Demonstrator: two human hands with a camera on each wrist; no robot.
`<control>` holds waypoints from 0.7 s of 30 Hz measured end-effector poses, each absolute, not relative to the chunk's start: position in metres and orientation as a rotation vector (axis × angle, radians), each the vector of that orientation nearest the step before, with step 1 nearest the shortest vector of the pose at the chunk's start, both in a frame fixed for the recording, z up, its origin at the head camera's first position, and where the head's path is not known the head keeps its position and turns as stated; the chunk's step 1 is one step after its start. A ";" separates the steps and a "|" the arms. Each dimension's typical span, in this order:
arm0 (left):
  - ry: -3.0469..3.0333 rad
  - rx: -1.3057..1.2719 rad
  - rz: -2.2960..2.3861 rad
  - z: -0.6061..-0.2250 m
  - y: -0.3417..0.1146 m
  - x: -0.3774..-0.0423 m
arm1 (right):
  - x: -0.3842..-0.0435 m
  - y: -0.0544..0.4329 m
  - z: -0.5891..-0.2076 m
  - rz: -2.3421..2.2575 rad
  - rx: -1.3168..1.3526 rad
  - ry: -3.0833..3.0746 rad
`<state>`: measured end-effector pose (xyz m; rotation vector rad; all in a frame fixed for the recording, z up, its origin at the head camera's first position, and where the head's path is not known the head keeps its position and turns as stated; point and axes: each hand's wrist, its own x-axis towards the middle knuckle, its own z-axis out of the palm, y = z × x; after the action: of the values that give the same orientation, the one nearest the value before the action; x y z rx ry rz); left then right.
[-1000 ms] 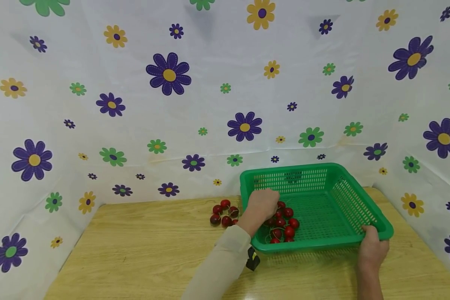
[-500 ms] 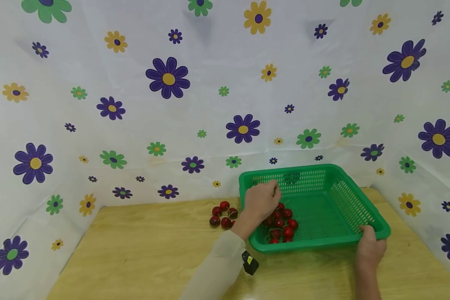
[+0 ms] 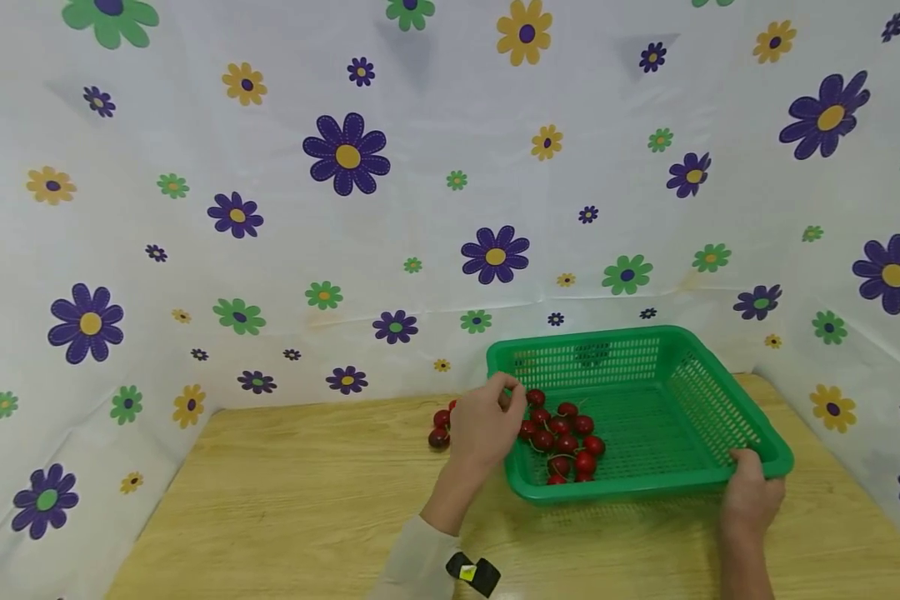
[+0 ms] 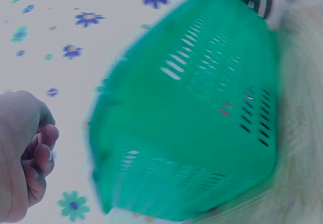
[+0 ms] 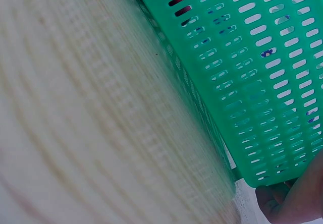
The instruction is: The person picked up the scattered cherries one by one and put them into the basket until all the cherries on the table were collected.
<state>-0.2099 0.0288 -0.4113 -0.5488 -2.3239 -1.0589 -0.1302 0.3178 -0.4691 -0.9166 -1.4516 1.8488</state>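
A green plastic basket (image 3: 607,492) with slotted walls stands on the wooden table, shown in all three views. Dark red cherries (image 3: 562,425) with thin stems lie in its left part. My left hand (image 3: 487,421) is at the basket's left rim, above the table, fingers loosely bent. In the left wrist view that hand (image 4: 25,158) shows nothing between its fingers. Partly hidden behind it, a few more cherries (image 3: 439,429) lie on the table left of the basket. My right hand (image 3: 750,496) grips the basket's front right corner, thumb over the rim.
The wooden table (image 3: 307,500) reaches back to a white sheet (image 3: 420,208) printed with flowers, which also hangs at both sides. A dark strap (image 3: 474,573) shows at the left wrist, beside a light sleeve (image 3: 420,558).
My left hand has drawn back from over the cherries in the basket, leftward to its left rim. More cherries in the basket now show. The right hand keeps its grip on the corner.
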 end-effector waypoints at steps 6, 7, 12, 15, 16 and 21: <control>-2.203 -0.344 -1.191 -0.408 -0.012 -0.193 | -0.130 0.313 -0.470 1.861 -0.913 -1.459; -2.189 -0.307 -1.199 -0.409 -0.018 -0.191 | -0.130 0.313 -0.470 1.865 -0.913 -1.461; -2.200 -0.134 -1.225 -0.413 -0.048 -0.185 | -0.129 0.314 -0.469 1.865 -0.928 -1.467; -2.237 -0.044 -1.244 -0.415 -0.061 -0.184 | -0.129 0.315 -0.468 1.865 -0.914 -1.448; -2.250 -0.021 -1.254 -0.416 -0.065 -0.184 | -0.129 0.315 -0.467 1.863 -0.908 -1.447; -2.329 0.030 -1.238 -0.416 -0.080 -0.184 | -0.131 0.317 -0.466 1.877 -0.909 -1.423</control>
<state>-0.1844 -0.0797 -0.4161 0.0301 -2.3286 -1.2376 -0.1306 0.3169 -0.4664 -0.9094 -1.4229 1.8770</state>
